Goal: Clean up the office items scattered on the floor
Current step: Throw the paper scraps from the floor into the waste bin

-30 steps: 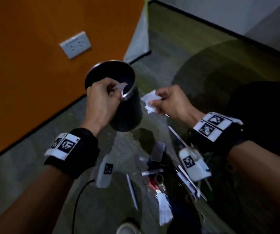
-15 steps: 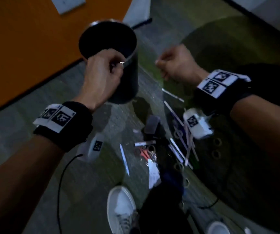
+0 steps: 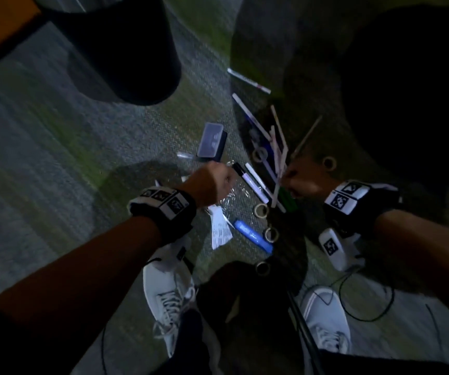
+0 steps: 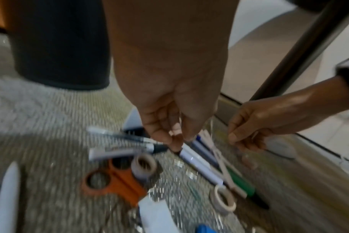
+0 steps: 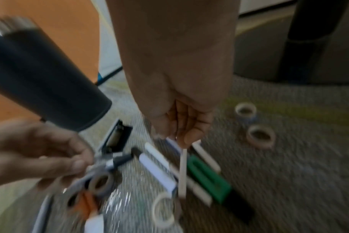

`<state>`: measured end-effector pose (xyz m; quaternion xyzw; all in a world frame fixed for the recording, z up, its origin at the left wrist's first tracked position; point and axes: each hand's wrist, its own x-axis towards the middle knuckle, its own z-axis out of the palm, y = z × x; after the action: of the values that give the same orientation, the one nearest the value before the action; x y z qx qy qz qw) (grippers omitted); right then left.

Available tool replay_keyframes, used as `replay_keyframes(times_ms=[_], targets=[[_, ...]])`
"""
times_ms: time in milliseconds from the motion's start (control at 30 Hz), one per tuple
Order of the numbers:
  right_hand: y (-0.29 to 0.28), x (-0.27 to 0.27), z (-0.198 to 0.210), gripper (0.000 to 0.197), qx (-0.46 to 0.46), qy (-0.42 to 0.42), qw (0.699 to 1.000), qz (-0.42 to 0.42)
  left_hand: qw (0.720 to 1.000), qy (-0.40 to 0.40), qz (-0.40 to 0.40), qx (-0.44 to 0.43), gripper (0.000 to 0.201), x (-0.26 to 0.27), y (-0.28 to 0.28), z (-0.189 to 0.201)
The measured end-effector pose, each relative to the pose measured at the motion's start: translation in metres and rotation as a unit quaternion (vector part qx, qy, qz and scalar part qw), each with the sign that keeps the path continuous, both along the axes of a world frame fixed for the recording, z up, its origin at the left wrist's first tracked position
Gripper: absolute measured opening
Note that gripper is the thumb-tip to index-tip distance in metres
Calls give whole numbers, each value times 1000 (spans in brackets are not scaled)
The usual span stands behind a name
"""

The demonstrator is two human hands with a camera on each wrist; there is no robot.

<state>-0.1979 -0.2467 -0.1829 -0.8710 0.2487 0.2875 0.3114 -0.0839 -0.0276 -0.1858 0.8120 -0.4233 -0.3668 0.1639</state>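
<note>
Pens, markers, tape rolls and orange scissors (image 4: 114, 181) lie scattered on the carpet. My left hand (image 3: 218, 180) hangs over the pile, its curled fingertips (image 4: 177, 138) at the black-capped end of a white marker (image 4: 197, 164). Blur hides whether it grips. My right hand (image 3: 291, 180) pinches a thin pale stick (image 5: 183, 170) that crosses the white marker (image 5: 157, 171) and a green marker (image 5: 207, 178). The black bin (image 3: 126, 55) stands on the floor to the far left, apart from both hands.
A small dark box (image 3: 210, 140), a blue tool (image 3: 253, 235) and a paper slip (image 3: 220, 231) lie among the items. My white shoes (image 3: 169, 290) stand close below. A dark round chair base (image 3: 407, 90) is at right, an orange wall (image 5: 70, 31) at left.
The bin has left my left hand and stands on the floor. Both hands dropped to the pile. The white paper scrap is gone from my right hand, which now pinches the stick.
</note>
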Motion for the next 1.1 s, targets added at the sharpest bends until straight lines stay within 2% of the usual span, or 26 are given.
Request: replay_keyframes(times_ms=[33,67,100,133,167,200,267,433,567,700,833,933,1100], targets=[[7,-4,-5,23,-9,6,1000,20,999,4,-19,48,26,-4,1,-9],[15,-7,-9,20,-13,12,999,30,995,40,-5,95,33,-8,3,-15],[25,-8,-11,17,6,18,999,32,990,38,-8,138,38,-12,9,-25],[36,-10,-14,16,32,28,998,36,987,61,53,139,36,-17,14,-23],[47,-9,-16,15,49,30,997,49,968,109,115,193,28,-21,17,-21],[58,-9,-17,15,58,30,996,62,967,91,120,205,24,-28,22,-27],[74,-9,-21,16,62,28,995,73,954,142,126,234,32,-45,37,-42],[87,-10,-26,17,72,61,992,88,948,117,253,151,30,-70,55,-77],[71,-16,-29,10,72,61,995,24,953,135,245,116,10,-66,45,-64],[65,-14,-31,8,98,49,994,-17,954,108,273,62,22,-40,52,-61],[85,-6,-37,31,55,39,995,70,969,63,231,60,20,-41,58,-61],[108,-9,-50,29,31,32,988,145,966,92,235,60,24,-65,56,-65],[124,-20,-76,32,-18,-64,983,172,977,29,209,24,37,-87,55,-82]])
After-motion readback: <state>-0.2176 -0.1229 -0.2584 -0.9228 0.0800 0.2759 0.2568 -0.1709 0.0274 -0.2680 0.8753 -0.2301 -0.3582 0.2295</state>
